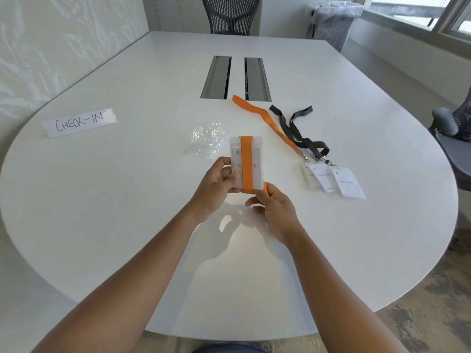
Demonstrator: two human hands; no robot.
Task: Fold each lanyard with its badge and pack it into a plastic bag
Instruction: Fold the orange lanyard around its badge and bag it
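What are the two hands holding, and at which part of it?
A badge wrapped with its orange lanyard. The left hand grips its left edge; the right hand pinches the lower end, on the strap.

Bright daylight is being admitted through the window (418, 14) at upper right. Soft shadows are being cast on the white table (127, 200) beneath the hands. Straight lines are being bowed by wide-angle distortion, and fine detail is being softened throughout.
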